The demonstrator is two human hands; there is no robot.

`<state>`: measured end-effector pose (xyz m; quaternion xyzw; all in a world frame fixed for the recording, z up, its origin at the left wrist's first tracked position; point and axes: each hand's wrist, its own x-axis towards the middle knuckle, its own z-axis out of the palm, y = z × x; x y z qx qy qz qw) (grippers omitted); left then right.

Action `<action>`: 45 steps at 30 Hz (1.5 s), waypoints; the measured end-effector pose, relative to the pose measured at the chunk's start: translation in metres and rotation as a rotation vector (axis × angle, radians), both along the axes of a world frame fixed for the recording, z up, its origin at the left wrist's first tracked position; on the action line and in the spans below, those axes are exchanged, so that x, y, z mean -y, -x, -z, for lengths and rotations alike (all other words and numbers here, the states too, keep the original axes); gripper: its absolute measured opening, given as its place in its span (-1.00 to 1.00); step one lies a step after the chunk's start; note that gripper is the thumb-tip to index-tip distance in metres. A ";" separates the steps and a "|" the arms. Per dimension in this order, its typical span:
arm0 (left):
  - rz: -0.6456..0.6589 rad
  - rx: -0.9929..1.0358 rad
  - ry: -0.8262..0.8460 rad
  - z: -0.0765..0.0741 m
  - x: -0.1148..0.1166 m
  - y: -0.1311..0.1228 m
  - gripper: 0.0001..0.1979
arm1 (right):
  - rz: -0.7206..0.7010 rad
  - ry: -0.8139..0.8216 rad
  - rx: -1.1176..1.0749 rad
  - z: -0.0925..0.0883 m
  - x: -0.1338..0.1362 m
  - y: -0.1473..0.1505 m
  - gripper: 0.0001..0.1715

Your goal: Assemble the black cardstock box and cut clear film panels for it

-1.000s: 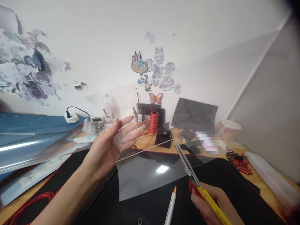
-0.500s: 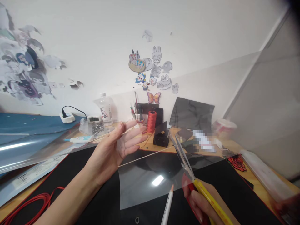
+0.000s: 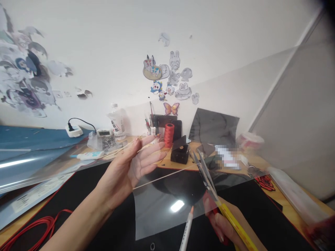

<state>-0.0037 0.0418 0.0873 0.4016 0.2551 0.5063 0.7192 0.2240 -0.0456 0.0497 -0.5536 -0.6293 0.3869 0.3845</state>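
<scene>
My left hand point(image 3: 131, 167) is held up with its fingers stretched out and slightly apart, palm turned to the right. It touches or lies just beside a large clear plastic sheet point(image 3: 157, 216), and its fingers look paler through the film. My right hand point(image 3: 227, 223) grips scissors point(image 3: 209, 181) with red and yellow handles. Their blades point up and away, parted slightly, beside the sheet; whether film lies between them I cannot tell. A thin pale stick point(image 3: 167, 177) shows by the left palm. A white marker point(image 3: 187, 228) with an orange tip lies between the hands.
A black mat point(image 3: 251, 209) covers the wooden desk. Behind stand a red thread spool point(image 3: 169, 136), a black holder point(image 3: 179, 153) and a bottle point(image 3: 117, 122). A glue tube point(image 3: 90, 155) and a red cord point(image 3: 42, 230) lie left, a red rose patch point(image 3: 265, 183) right.
The clear sheet's near corner has dropped a little, and its upper edge at right has risen. My left hand has shifted slightly downward. The scissors have barely moved.
</scene>
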 end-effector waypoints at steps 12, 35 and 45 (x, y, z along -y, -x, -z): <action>-0.039 0.024 0.015 0.003 -0.003 0.000 -0.78 | 0.013 -0.009 0.066 0.004 0.002 -0.002 -0.41; -0.047 0.069 0.092 0.001 -0.001 -0.004 -0.79 | -0.015 -0.006 0.047 0.021 0.000 -0.011 -0.51; -0.102 0.033 0.093 0.006 -0.004 -0.003 -0.78 | -0.006 0.013 -0.004 0.019 0.000 -0.010 -0.51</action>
